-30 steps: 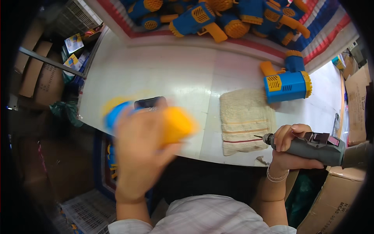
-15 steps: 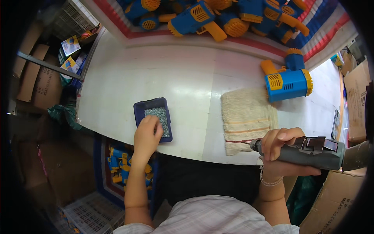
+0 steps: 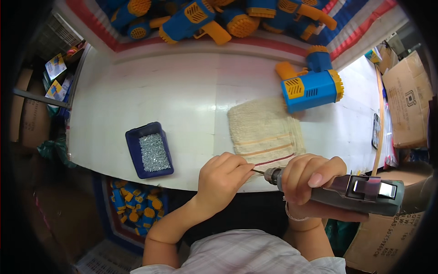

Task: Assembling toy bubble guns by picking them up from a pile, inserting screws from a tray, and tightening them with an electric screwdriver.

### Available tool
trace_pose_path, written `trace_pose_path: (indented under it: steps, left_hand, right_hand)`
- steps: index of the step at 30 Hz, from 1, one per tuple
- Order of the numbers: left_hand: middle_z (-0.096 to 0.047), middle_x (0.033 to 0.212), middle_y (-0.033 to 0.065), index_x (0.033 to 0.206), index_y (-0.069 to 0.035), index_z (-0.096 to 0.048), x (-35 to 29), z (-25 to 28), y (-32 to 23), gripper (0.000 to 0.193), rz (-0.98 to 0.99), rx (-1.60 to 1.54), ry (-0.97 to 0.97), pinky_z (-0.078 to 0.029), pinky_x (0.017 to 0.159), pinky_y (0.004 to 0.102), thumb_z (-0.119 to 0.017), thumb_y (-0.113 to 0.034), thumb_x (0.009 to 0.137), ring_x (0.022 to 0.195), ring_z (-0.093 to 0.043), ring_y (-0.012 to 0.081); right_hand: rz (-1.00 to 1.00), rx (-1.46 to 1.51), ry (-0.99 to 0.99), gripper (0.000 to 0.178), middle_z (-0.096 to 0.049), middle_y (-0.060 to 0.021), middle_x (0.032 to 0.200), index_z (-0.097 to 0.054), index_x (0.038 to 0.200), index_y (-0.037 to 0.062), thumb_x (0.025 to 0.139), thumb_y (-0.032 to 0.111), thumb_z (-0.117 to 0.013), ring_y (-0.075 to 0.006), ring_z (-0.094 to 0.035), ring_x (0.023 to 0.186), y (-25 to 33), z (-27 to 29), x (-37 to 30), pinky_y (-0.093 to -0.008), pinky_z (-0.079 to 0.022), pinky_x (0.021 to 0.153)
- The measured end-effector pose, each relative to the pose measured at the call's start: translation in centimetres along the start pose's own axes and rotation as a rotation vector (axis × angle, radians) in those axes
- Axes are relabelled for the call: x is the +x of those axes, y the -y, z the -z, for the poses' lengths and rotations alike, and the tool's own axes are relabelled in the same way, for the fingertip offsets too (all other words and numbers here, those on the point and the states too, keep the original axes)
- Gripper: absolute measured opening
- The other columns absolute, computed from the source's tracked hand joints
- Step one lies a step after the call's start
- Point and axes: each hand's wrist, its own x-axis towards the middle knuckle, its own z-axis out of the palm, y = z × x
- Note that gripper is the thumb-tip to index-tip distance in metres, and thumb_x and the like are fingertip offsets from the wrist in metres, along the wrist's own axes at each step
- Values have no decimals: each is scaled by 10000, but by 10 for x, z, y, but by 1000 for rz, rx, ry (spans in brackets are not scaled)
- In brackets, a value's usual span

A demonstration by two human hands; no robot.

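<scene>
My right hand [image 3: 303, 180] is wrapped round a grey power screwdriver [image 3: 346, 198], its bit pointing left. At the bit's tip, the thumb and fingers of my left hand [image 3: 221, 180] are pinched together; whatever is between them is too small or hidden to make out. Just beyond both hands lies a folded beige towel [image 3: 260, 125] with coloured stripes. A dark blue plastic bin [image 3: 133, 153] of small silvery screws [image 3: 154, 153] stands to the left. At the towel's far right corner rests a blue and orange toy bubble gun [image 3: 312, 89], touched by neither hand.
More blue and orange toy guns [image 3: 191, 20] fill a striped-lined container at the table's far side. Others [image 3: 137, 205] lie in a bin below the near edge. Cardboard boxes [image 3: 406, 102] stand on the right. A phone [image 3: 375, 131] lies near the right edge.
My left hand has left the screw bin and come right to the screwdriver's bit. The screwdriver has shifted slightly left in the picture, as the whole view has turned right.
</scene>
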Motion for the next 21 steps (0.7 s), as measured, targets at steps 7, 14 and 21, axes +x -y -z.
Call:
trace_pose_path:
  steps: [7,14,21]
  left_hand:
    - [-575,729,38,745,-50,-613,18,-9,-8,198,-178,125,97,-397,525,305,-697,-117,579,659,-549,203]
    - [-589,811,67,801,-33,-592,59,-26,-3,226,-522,-28,129,-410,588,304,-680,-191,667,732,-560,216]
    - [-618,937,150,1039,54,-535,211,-100,71,419,1062,-560,312,-472,741,281,-587,-310,840,817,-595,202]
  right_hand:
    - [6,-31,31,770,-508,-32,537,-482,829,15,692,770,-414,-143,-487,422,12,20,0,-251,-409,391]
    - [120,-21,-62,779,-503,-51,518,-489,824,0,681,765,-447,-153,-472,402,33,44,-9,-247,-379,366]
    - [41,-97,-136,823,-503,-47,531,-503,849,-17,669,784,-436,-169,-496,438,42,49,-17,-266,-407,414]
